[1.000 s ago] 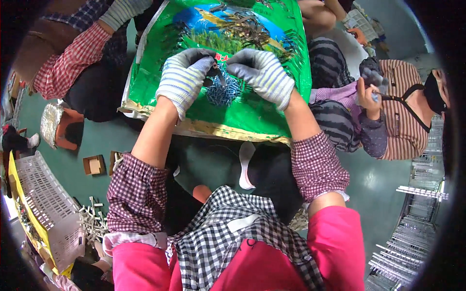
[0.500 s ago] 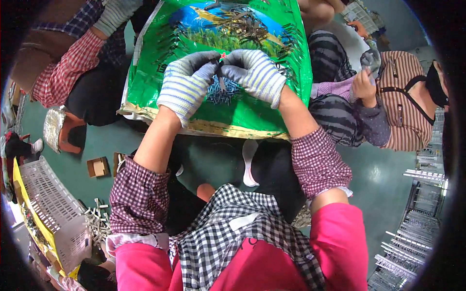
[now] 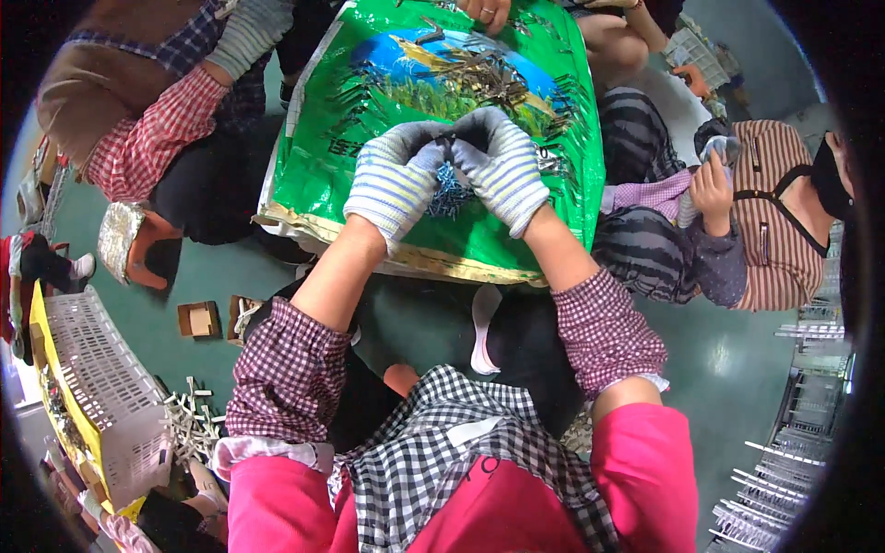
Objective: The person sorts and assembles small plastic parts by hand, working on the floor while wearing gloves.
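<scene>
The small dark piece (image 3: pixel 448 144) sits at my fingertips, over the green sack (image 3: pixel 573 217), with most of it hidden by my gloves. Off to the left, a pale plastic crate (image 3: pixel 88 346) leans near the floor, and an orange stool (image 3: pixel 152 253) stands beyond it. My left hand (image 3: pixel 392 180) is in a narrow pinch, thumb and finger closed on the piece. Between my hands, just nearer me than the fingertips, a pile of small blue bits (image 3: pixel 449 195) lies on the sack; I can't tell whether the piece touches any of them. Farther up the sack lie loose dark strips (image 3: pixel 484 81), by another person's hand (image 3: pixel 486 11). My right hand (image 3: pixel 505 170) is drawn in narrow, meeting the left, but I can't tell whether it grips the piece or something else. I judge the step in hand to be close fingertip work on this one piece, both hands together. The next move, I think, calls for a firm left pinch and small, careful right fingers.
</scene>
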